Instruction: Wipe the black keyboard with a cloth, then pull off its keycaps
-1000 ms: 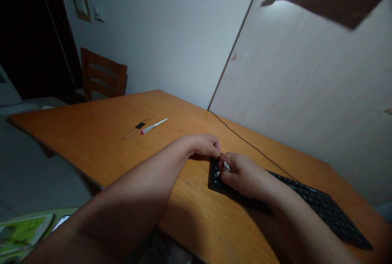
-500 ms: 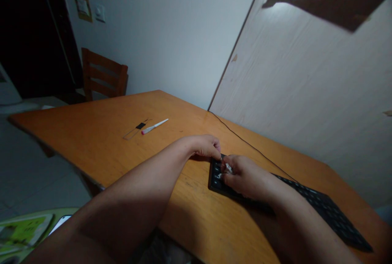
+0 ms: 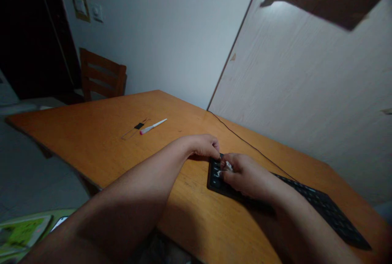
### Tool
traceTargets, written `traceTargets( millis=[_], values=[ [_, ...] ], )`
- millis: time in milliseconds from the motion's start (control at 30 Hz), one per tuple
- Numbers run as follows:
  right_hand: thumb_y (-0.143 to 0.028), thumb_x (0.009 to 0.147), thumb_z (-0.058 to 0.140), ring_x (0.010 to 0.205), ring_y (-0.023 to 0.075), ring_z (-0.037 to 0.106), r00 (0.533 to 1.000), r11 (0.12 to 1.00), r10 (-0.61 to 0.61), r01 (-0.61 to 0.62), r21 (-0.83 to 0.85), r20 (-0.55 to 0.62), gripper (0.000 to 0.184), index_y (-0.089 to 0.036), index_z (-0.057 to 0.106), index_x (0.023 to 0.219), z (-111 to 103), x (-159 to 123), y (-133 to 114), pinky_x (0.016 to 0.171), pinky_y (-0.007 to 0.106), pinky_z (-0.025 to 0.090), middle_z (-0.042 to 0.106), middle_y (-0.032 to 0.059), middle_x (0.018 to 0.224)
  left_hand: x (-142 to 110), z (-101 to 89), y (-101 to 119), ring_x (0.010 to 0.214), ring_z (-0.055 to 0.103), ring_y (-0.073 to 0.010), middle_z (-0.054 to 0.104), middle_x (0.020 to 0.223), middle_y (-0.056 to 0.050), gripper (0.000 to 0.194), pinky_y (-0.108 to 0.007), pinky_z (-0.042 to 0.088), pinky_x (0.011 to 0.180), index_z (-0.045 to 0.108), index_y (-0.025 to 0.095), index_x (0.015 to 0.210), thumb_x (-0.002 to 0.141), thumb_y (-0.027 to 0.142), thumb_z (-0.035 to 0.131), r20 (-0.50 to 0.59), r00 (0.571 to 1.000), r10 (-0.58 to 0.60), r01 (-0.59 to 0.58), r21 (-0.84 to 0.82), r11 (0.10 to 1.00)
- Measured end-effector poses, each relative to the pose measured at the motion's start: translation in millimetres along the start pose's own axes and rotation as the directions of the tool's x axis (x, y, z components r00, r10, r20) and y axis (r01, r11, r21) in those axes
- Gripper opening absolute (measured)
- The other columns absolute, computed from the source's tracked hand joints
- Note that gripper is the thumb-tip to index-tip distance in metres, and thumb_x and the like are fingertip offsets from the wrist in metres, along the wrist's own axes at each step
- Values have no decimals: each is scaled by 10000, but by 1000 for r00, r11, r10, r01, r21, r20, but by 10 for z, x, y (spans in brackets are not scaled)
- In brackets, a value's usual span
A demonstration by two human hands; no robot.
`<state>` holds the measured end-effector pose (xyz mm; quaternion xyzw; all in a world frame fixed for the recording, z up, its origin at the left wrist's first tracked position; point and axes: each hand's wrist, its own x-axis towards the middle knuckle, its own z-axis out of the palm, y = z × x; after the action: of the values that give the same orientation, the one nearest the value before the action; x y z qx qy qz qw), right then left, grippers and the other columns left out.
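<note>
Your left hand [image 3: 207, 146] is at the far corner of the black keyboard [image 3: 318, 206], its fingers curled nearly closed, apparently to steady that end; whether they pinch anything cannot be determined. Your right hand [image 3: 241, 172] is bent over the keys, thumb and fingers nearly together on a crumpled white wad [image 3: 228, 166], probably so that it reaches between keys. The keyboard lies flat on the wooden table [image 3: 190, 186], beneath your right forearm; the white pen-like tool [image 3: 153, 126] lies well apart.
</note>
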<state>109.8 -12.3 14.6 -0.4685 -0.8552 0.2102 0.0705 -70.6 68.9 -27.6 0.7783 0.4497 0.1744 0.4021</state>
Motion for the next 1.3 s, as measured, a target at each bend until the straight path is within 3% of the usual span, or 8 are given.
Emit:
traceTargets(
  millis=[133,400,633,867,1067,1233,1300],
  values=[
    [-224,821,544,552,109,486,997,999,4,0,51,-82,35,-197,561,807,28,51,79,501,226,312,560,-22,646,19,5,-6,639,503,-124,595,692,16,301,-223,351,520,655,169,813,586,352,726,-19,1000,2,-2,13,1000],
    [-214,815,538,566,111,502,984,1000,-26,22,-21,-176,54,-199,541,763,196,153,96,519,232,312,567,-17,650,26,7,-31,648,497,-126,593,692,19,307,-232,362,540,659,167,796,572,355,752,-28,999,19,-20,-40,999],
    [-230,819,533,481,96,483,996,996,54,-49,71,-69,37,-209,525,789,157,140,125,463,219,305,544,-39,611,10,-5,-39,599,475,-115,583,646,10,123,-229,357,546,667,154,759,667,221,621,-33,999,35,-38,-76,996],
    [-194,804,540,547,110,499,989,999,-46,47,6,-140,22,-202,548,785,166,163,52,511,231,318,571,-20,636,51,12,-79,598,481,-126,596,657,-12,136,-243,344,529,688,141,749,677,176,578,-67,998,-4,-3,-100,995],
    [-215,795,539,506,109,496,995,999,40,-37,39,-93,26,-211,545,770,142,146,151,469,226,311,559,-34,613,59,10,-71,590,467,-119,568,633,-1,135,-235,334,526,678,148,749,705,166,551,-62,998,-27,19,-120,993],
    [-257,809,537,516,109,489,976,997,56,-42,67,-213,62,-206,553,777,188,198,192,487,226,317,544,-37,606,44,19,-49,555,427,-109,541,598,9,127,-234,317,512,673,146,740,715,167,551,-63,997,-42,33,-141,989],
    [-265,798,549,515,112,485,977,996,80,-69,63,-199,67,-203,559,773,189,229,209,481,227,310,540,-37,598,34,19,-38,540,413,-108,528,580,12,133,-235,307,504,673,146,734,717,165,543,-57,997,-46,38,-146,989]
  ],
)
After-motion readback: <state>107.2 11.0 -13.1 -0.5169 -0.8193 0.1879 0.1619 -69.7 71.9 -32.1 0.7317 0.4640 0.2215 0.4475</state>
